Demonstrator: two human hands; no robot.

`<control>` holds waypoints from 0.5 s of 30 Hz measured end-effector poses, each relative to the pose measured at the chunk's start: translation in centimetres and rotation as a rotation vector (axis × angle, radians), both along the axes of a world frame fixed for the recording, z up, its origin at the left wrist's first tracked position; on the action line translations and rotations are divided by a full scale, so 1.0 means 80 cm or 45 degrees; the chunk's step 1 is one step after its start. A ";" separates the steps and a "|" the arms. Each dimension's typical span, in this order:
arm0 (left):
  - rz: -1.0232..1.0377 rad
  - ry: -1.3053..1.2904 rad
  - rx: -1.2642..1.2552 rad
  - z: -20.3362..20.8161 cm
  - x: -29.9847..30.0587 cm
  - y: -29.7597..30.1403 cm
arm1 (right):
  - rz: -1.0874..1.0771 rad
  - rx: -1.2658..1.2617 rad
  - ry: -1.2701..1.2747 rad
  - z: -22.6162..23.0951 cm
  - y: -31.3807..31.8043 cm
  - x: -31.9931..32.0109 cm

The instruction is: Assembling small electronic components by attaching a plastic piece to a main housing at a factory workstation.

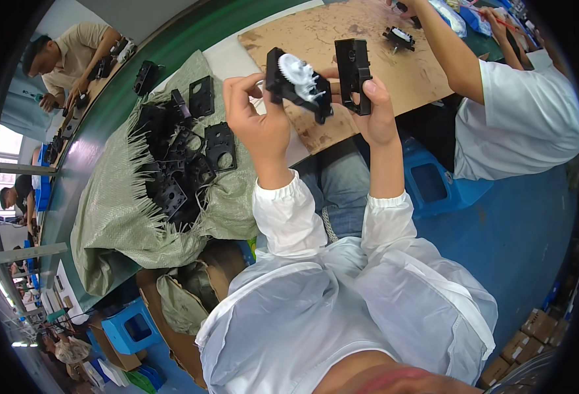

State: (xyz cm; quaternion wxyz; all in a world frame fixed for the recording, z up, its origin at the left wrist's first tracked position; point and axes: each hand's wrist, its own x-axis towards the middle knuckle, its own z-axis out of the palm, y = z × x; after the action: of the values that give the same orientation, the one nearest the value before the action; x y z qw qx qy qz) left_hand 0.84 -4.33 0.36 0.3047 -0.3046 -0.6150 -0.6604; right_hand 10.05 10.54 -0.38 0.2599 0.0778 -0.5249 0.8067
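Note:
My left hand (255, 118) is closed round a black plastic housing (278, 85) that carries a white toothed gear (297, 73) and smaller white parts on its face. Close beside it, my right hand (376, 113) grips a black plastic cover (352, 65), held upright with a round opening near its lower end. The two pieces are apart, raised over the near edge of a worn brown board (329, 29). To the left, an open woven sack (115, 203) holds many loose black plastic parts (174, 167).
A co-worker in a white shirt (526, 118) sits at the right, near another gear assembly (400, 38) on the board. Blue stools (434, 180) stand on the floor. An open cardboard box (155, 315) is below the sack. Other people work along the green bench at the left.

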 end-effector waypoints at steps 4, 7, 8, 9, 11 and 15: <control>-0.218 -0.085 0.208 -0.004 0.002 -0.005 | 0.027 0.036 -0.122 0.006 -0.006 0.005; -0.332 -0.315 0.358 -0.001 0.011 -0.005 | -0.010 0.173 -0.203 0.006 -0.009 0.009; -0.330 -0.321 0.359 -0.001 0.011 -0.005 | -0.008 0.173 -0.209 0.005 -0.010 0.009; -0.350 -0.343 0.348 0.000 0.011 -0.005 | 0.003 0.212 -0.213 0.003 -0.010 0.008; -0.366 -0.365 0.334 -0.001 0.011 -0.003 | 0.029 0.263 -0.236 0.001 -0.012 0.008; -0.335 -0.363 0.326 -0.004 0.009 -0.001 | 0.022 0.280 -0.275 0.002 -0.017 0.008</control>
State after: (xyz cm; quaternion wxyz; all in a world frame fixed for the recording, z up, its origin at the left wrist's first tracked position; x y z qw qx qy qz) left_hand 1.57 -4.39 0.02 0.1622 -0.2445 -0.5180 -0.8035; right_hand 10.66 9.19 -0.25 0.1851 0.0231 -0.6342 0.7503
